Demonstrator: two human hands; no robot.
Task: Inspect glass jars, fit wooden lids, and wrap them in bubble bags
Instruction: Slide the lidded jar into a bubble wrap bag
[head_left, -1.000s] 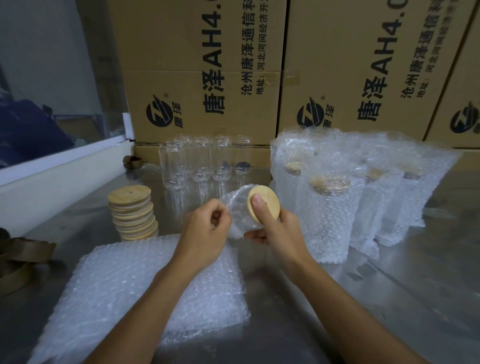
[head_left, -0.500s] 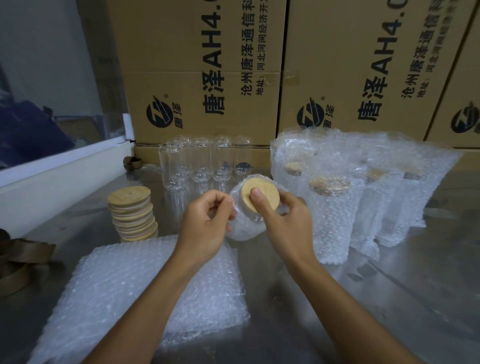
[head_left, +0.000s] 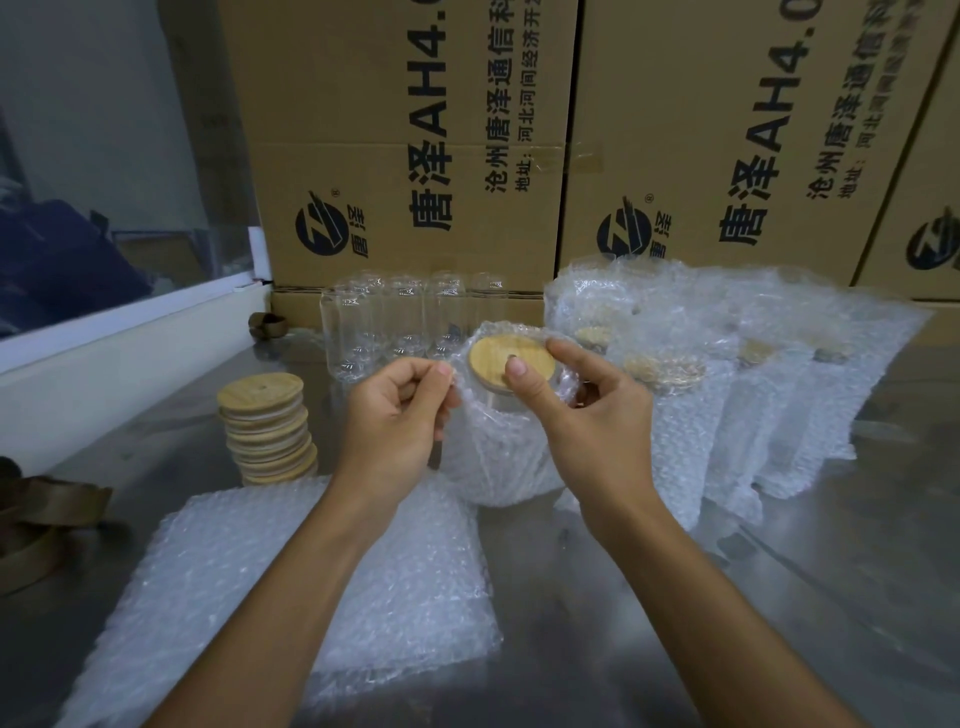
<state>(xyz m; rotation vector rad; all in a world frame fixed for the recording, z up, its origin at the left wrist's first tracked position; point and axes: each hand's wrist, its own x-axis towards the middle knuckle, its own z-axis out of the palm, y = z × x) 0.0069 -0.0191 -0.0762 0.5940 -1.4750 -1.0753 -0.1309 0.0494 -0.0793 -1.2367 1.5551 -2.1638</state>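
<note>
Big cartons (head_left: 405, 145) form the back wall, and the steel worktop (head_left: 779, 597) runs out in front of them. A flat stack of bubble bags (head_left: 291, 582) lies near the person, and a row of wrapped jars (head_left: 737, 395) stands on the right. Bare jars (head_left: 395, 322) wait at the back, with a lid stack (head_left: 265, 426) to their left.

Now the action: the jar (head_left: 498, 447), its lid (head_left: 509, 361) on, sits upright in a bag between both hands. The left hand (head_left: 400, 415) is curled and pinches the bag's rim at the jar's left shoulder. The right hand (head_left: 582, 415) has its thumb pressed onto the lid top, with its fingers hooked around the bag edge on the far right side.

This looks like the bagging stage, nearly home. To do it well, keep that thumb down so the lid stays seated, and draw the bag mouth up evenly on both sides. Pull by the film's edge rather than squeezing the glass. The bag mouth already rises just above the lid rim all round. Both hands are touching the bag, one on each side of the lid.
</note>
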